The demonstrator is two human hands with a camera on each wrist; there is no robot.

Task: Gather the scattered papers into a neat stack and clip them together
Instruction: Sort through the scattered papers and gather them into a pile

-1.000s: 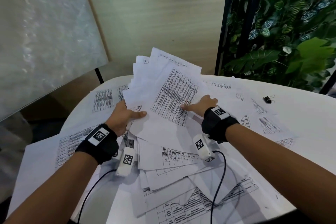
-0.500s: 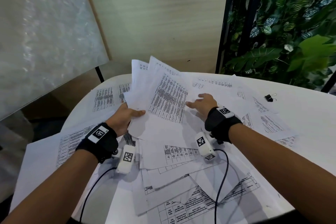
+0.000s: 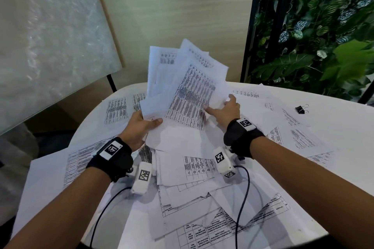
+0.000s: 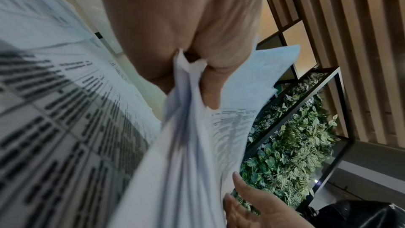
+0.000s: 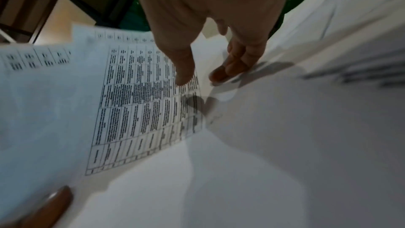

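My left hand (image 3: 142, 125) grips the lower left corner of a fanned bundle of printed sheets (image 3: 182, 91), thumb on top, and holds it tilted up off the table. In the left wrist view the left hand (image 4: 192, 68) pinches the bundle (image 4: 186, 145) edge-on. My right hand (image 3: 220, 105) is spread with straight fingers against the bundle's right edge. In the right wrist view the right hand (image 5: 201, 75) touches the paper with its fingertips (image 5: 219, 74) beside the printed sheet (image 5: 142, 101). A black binder clip (image 3: 301, 108) lies far right on the table.
Loose printed papers (image 3: 200, 170) cover most of the white round table (image 3: 344, 123), overlapping near me and at both sides. A frosted panel (image 3: 50, 36) stands at the left, a plant wall (image 3: 323, 26) behind the table at the right. Wrist-camera cables (image 3: 242, 198) trail over the near papers.
The left hand has lifted the bundle higher and more upright. The right hand has slid off the top sheet to the bundle's right edge, farther from me.
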